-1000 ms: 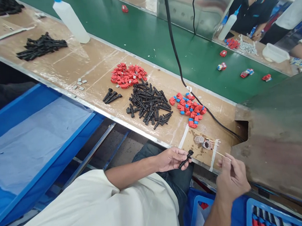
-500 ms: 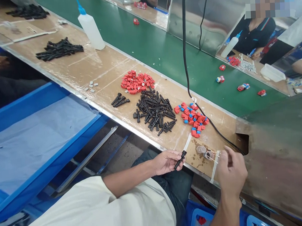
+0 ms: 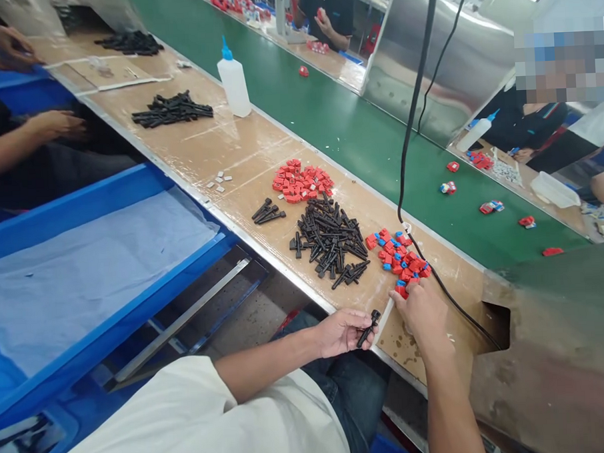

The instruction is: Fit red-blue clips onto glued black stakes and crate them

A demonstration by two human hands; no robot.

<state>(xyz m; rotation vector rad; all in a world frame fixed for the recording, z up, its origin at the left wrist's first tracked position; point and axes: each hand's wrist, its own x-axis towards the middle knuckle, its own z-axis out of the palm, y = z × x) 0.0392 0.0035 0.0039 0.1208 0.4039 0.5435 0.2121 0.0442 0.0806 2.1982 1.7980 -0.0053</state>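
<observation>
My left hand [image 3: 347, 332] pinches a slim black plastic part [image 3: 368, 330] with a wider head, held tilted over the table's front edge. My right hand [image 3: 422, 309] is at the near end of a pile of red-and-blue plastic pieces [image 3: 396, 254]. Its thumb and fingers are closed around the nearest red-and-blue piece [image 3: 401, 287], which is still at the pile's edge; the fingertips are partly hidden. Left of that pile lies a heap of black plastic parts [image 3: 332, 235], with several more black parts [image 3: 268, 211] set apart. Behind them is a pile of red pieces [image 3: 303, 181].
A black cable [image 3: 407, 148] hangs down and crosses the table beside my right hand. Beyond runs a green conveyor belt [image 3: 322, 122] carrying red pieces. A white squeeze bottle [image 3: 234, 86] stands farther left. Co-workers sit left and across. A metal panel [image 3: 552, 336] borders the right.
My right hand has moved left and away from me, from beside the small cups and sticks to the red-and-blue pile, now covering the cups. My left hand keeps its black part. The view has shifted.
</observation>
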